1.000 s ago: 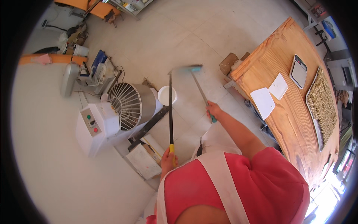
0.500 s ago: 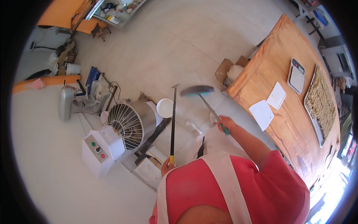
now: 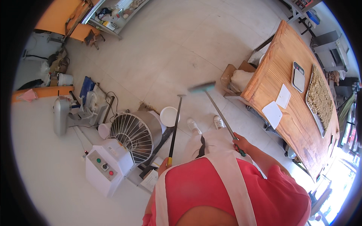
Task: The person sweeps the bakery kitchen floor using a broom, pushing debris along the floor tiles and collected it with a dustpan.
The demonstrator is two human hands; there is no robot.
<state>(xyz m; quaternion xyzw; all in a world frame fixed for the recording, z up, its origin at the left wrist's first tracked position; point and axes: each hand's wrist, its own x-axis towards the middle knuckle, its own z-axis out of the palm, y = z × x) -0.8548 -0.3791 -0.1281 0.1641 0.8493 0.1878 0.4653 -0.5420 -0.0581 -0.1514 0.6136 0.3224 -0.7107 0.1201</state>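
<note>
Sweeping the floor beside the wooden table (image 3: 301, 139). The right hand (image 3: 241, 144), nearest the table, is closed around the upper handle of the broom (image 3: 219, 113); its head (image 3: 203, 87) lies left of the table's corner, just beside the cardboard box (image 3: 227, 75) there. Whether the bristles bear on the floor cannot be told. The left hand (image 3: 163, 165), farther from the table and partly hidden by the shirt, grips the yellow end of a black pole (image 3: 175, 129). The pole's small far end lies farther from the table than the broom head; its exact kind is unclear. Farther left of the table stand the white bucket (image 3: 168, 116) and the mixer (image 3: 120, 152). For good work, the strokes should probably be short and low, drawn away from the table, with the bristles flat and the pole held steady. Wide swings could knock the box or bucket.
</note>
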